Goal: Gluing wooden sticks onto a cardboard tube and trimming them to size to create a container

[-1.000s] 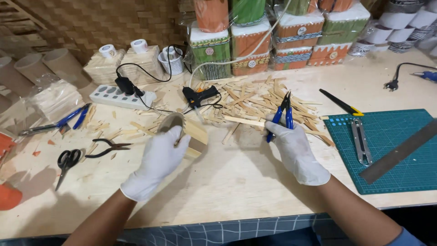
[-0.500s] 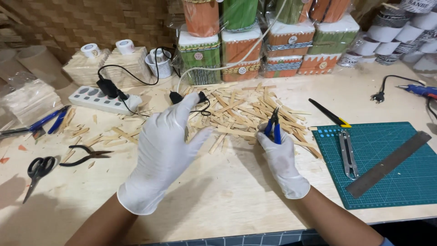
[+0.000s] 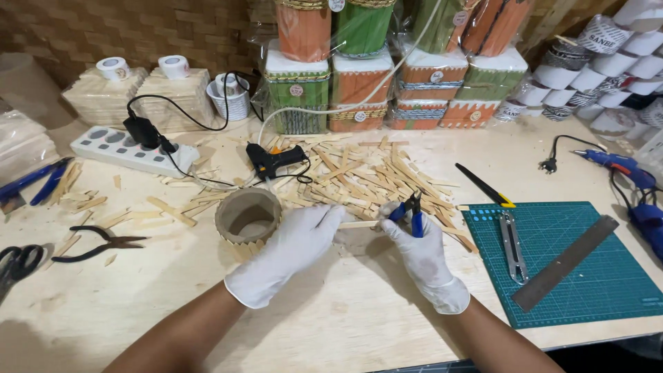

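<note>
while our left hand [image 3: 293, 252] pinches one end of a wooden stick [image 3: 359, 224] just beside the cardboard ring [image 3: 247, 215] | right hand [image 3: 423, 259] clamps blue cutters [image 3: 412, 213] at its far end | risk: the offcut may fly or the stick may split, we judge

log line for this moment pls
left hand: holds wooden stick | right hand: blue-handled cutters at stick | cardboard ring beside left hand

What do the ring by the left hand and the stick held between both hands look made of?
Ring: likely cardboard tube, matte brown wall, pale sticks on its outside. Stick: seemingly bare light wood, unpainted, like the pile behind. Left hand and right hand wear white gloves.
</note>
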